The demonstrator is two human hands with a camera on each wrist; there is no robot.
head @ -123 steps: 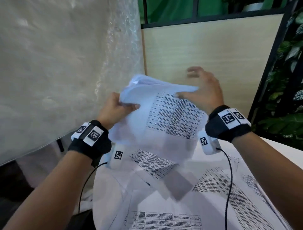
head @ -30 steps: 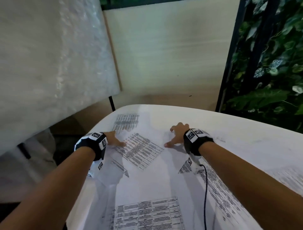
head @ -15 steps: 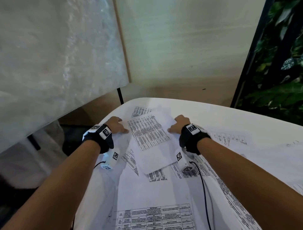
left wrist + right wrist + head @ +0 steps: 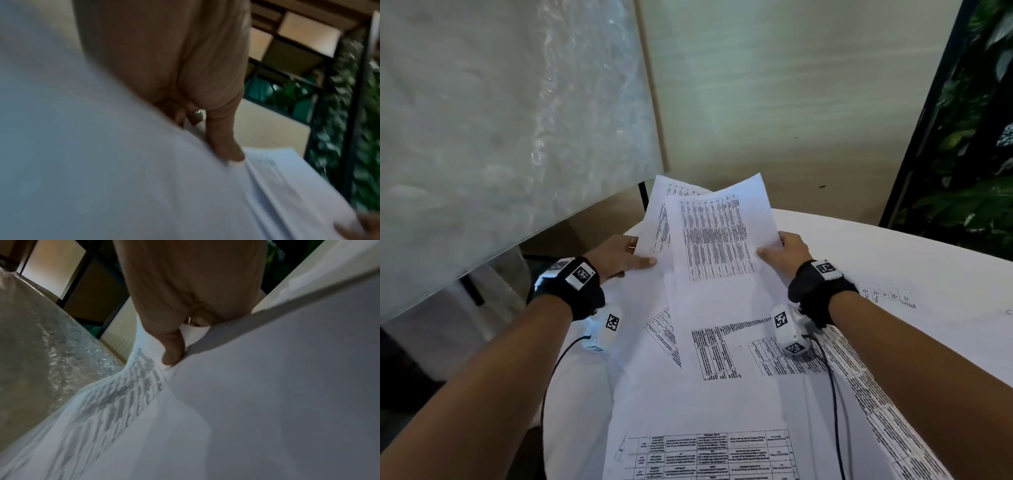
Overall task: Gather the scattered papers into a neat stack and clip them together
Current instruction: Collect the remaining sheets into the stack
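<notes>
A few white printed sheets (image 4: 717, 236) are lifted off the table, tilted up toward the wall and fanned unevenly. My left hand (image 4: 625, 258) pinches their left edge, thumb on top; in the left wrist view the thumb (image 4: 224, 146) presses on the paper (image 4: 287, 186). My right hand (image 4: 782, 251) pinches the right edge, and the right wrist view shows its thumb (image 4: 173, 352) on the printed sheet (image 4: 123, 394). More printed sheets (image 4: 719, 349) lie scattered flat on the white table (image 4: 893, 246) below. No clip is in view.
A sheet with a table (image 4: 705, 455) lies at the near edge, and another sheet (image 4: 887, 296) at the right. A bubble-wrapped panel (image 4: 500, 120) leans at the left, a wooden wall panel (image 4: 791, 102) stands behind, and plants (image 4: 969, 171) fill the right.
Both hands were flat on the table, sliding sheets together. Now they have taken hold of the sheets' side edges and raised them off the table.
</notes>
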